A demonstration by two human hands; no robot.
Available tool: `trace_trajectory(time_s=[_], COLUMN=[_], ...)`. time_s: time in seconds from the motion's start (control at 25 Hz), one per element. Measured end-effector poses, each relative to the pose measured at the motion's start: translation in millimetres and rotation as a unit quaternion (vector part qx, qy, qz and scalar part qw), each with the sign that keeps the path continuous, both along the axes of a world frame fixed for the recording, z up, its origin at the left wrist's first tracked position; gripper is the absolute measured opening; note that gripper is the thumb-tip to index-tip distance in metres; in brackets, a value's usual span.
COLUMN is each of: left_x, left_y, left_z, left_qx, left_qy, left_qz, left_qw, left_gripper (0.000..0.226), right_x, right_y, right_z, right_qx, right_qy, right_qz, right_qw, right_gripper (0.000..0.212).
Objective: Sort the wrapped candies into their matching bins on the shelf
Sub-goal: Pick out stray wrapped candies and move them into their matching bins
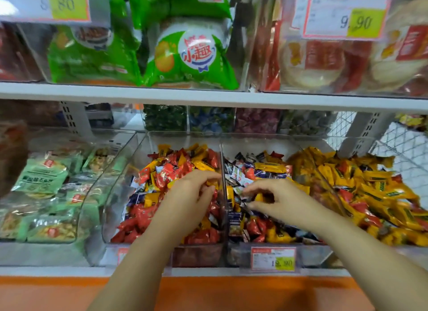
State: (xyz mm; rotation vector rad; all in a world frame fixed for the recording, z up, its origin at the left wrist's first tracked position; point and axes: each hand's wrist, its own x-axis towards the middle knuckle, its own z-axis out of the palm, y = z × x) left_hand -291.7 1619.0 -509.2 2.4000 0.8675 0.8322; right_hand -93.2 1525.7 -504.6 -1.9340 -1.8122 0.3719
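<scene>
Mostly jumbled candies (178,171), left hand (187,195), right hand (273,200) curled among them

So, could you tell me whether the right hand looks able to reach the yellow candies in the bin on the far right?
Probably yes. The right hand is over the middle bin, and the yellow candies lie heaped in the open-topped bin beside it, with only a low clear divider between.
</scene>
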Motion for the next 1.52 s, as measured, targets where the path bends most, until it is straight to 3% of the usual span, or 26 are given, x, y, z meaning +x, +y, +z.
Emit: trace_trajectory(time_s=[0.12, 0.44, 0.56, 0.64, 0.76, 0.88, 1.04, 1.36, 1.52], left_x=[8.1, 16.1, 17.6, 16.5, 14.9, 14.5, 13.9, 4.4, -10.1], left_y=[-4.8, -1.0, 1.0, -0.1, -3.3, -3.1, -1.4, -2.5, 2.9], left_z=[0.6, -3.5, -3.6, -3.9, -5.0, -5.7, -6.5, -6.4, 0.3], left_qx=[-0.007, 0.001, 0.010, 0.010, 0.007, 0.006, 0.012, 0.018, 0.025], left_qy=[0.005, 0.018, 0.023, 0.022, 0.019, 0.015, 0.018, 0.020, -0.009], left_qz=[-0.013, 0.006, 0.007, 0.005, -0.002, -0.004, -0.013, -0.037, -0.009], left_qw=[1.000, 1.000, 1.000, 1.000, 1.000, 1.000, 1.000, 0.999, 1.000], left_gripper=[0.029, 0.032, 0.033, 0.034, 0.036, 0.037, 0.039, 0.038, 0.033], right_x=[4.5, 32.1, 26.7, 18.8, 6.8, 2.5, 2.5, 1.6, 2.4], right_y=[-9.7, -12.8, -16.4, -19.5, -23.1, -16.7, -4.5, -13.7, -11.2], right_z=[-16.6, -20.2, -12.8, -4.1, 1.8, -3.5, -8.5, -6.2, 6.2], right_qx=[-0.026, 0.041, 0.069, 0.060, -0.066, -0.120, -0.132, -0.079, 0.021], right_qy=[-0.050, -0.132, -0.171, -0.129, -0.056, -0.108, -0.127, -0.088, -0.003], right_qz=[0.039, -0.106, -0.096, -0.044, 0.052, 0.076, 0.072, 0.042, -0.033], right_qw=[0.998, 0.985, 0.978, 0.989, 0.995, 0.984, 0.980, 0.992, 0.999], right_gripper=[0.030, 0.017, 0.019, 0.024, 0.038, 0.055, 0.053, 0.024, 0.015])
